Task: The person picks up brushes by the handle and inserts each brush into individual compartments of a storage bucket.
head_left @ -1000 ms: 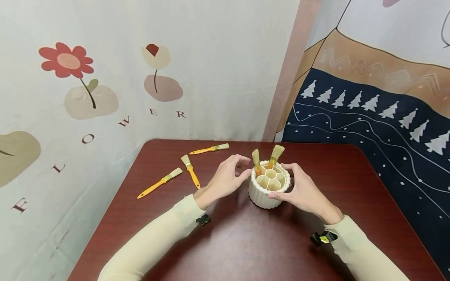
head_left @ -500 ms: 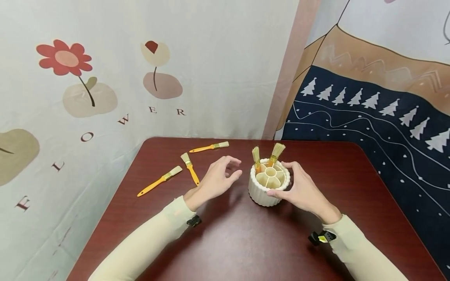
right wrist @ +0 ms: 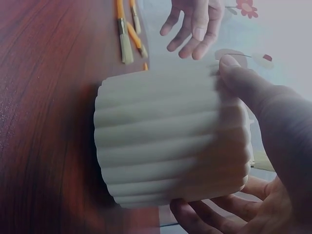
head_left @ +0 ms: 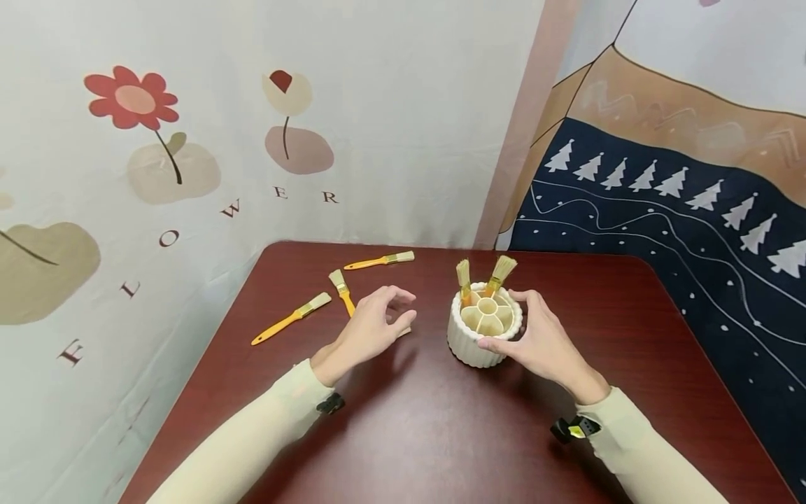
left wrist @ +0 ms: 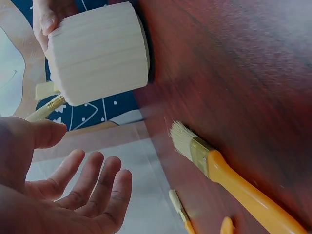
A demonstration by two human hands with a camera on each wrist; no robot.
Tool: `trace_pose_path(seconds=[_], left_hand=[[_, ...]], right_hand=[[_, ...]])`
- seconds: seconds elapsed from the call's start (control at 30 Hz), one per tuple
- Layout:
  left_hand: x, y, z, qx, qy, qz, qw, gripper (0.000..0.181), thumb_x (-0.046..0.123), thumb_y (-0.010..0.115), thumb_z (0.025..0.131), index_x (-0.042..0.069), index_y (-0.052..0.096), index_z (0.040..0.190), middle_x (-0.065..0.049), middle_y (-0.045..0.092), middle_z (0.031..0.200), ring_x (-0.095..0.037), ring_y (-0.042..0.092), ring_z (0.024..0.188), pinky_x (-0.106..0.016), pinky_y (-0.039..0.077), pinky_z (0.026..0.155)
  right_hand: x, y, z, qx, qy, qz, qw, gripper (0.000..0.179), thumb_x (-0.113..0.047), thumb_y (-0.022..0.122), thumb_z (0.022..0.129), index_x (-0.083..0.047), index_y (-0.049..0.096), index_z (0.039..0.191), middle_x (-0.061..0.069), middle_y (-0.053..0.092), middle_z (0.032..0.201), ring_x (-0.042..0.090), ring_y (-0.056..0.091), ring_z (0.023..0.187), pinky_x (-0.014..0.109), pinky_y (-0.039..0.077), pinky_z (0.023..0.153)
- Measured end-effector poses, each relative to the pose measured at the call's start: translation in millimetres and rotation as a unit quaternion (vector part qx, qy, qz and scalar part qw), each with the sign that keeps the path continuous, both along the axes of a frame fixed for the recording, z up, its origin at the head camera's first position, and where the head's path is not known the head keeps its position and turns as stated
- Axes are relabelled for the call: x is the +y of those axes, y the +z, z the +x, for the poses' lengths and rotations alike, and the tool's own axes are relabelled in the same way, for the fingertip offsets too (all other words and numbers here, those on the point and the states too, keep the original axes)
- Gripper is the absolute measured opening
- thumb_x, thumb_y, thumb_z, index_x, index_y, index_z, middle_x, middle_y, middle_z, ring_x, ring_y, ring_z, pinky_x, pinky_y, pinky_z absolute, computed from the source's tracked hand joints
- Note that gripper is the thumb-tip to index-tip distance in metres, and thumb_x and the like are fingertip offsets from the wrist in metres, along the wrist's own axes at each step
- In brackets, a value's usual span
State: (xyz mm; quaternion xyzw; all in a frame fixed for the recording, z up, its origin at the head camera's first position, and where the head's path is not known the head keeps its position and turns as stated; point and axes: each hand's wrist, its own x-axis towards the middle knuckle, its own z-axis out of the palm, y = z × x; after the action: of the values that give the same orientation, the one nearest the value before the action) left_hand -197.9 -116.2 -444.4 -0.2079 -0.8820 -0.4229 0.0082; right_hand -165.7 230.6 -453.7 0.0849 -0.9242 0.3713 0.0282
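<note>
A cream ribbed pot [head_left: 469, 343] with petal-like compartments stands on the table. Two paintbrushes, a thin one [head_left: 464, 276] and a wider one [head_left: 502, 271], lean bristles up in its back compartments. My right hand [head_left: 546, 341] grips the pot from the right, thumb at the near rim and fingers round the far side. Left of the pot my left hand [head_left: 371, 325] hovers with loosely bent fingers and holds nothing. Beneath it lies a yellow-handled paintbrush [left wrist: 234, 175], bristles toward the pot; in the head view the hand covers most of it.
More yellow-handled paintbrushes lie on the dark red table [head_left: 441, 448]: one at the left [head_left: 291, 318], one partly behind the left hand [head_left: 343, 290], one near the back edge [head_left: 380, 260]. A printed cloth [head_left: 409, 126] hangs behind the table.
My left hand has drawn away leftward from the pot, over the loose brushes, and bristles now show beneath it. The right hand keeps its grip on the pot.
</note>
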Motion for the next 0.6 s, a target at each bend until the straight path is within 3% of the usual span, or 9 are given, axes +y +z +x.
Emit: trace_pose_path(seconds=[0.37, 0.6], left_hand=[[-22.2, -4.3, 7.8, 0.026, 0.011, -0.029, 0.9992, 0.030, 0.013, 0.083, 0.109, 0.001, 0.076, 0.135, -0.017, 0.081, 0.131, -0.037, 0.081, 0.119, -0.055, 0.070, 0.104], [-35.3, -6.0, 15.2, 0.047, 0.040, -0.090, 0.9940, 0.030, 0.018, 0.087, 0.106, 0.008, 0.079, 0.133, -0.010, 0.084, 0.126, -0.030, 0.082, 0.113, -0.051, 0.069, 0.099]], right_hand=[[-2, 1.1, 5.4, -0.004, -0.017, 0.006, 0.9998, 0.115, -0.067, 0.099, 0.087, 0.001, 0.046, 0.162, 0.025, 0.055, 0.167, 0.045, 0.062, 0.149, 0.069, 0.058, 0.121], [-6, 0.6, 9.2, 0.001, -0.025, 0.006, 0.9997, 0.114, -0.069, 0.097, 0.088, 0.001, 0.045, 0.161, 0.025, 0.053, 0.169, 0.046, 0.061, 0.150, 0.071, 0.057, 0.122]])
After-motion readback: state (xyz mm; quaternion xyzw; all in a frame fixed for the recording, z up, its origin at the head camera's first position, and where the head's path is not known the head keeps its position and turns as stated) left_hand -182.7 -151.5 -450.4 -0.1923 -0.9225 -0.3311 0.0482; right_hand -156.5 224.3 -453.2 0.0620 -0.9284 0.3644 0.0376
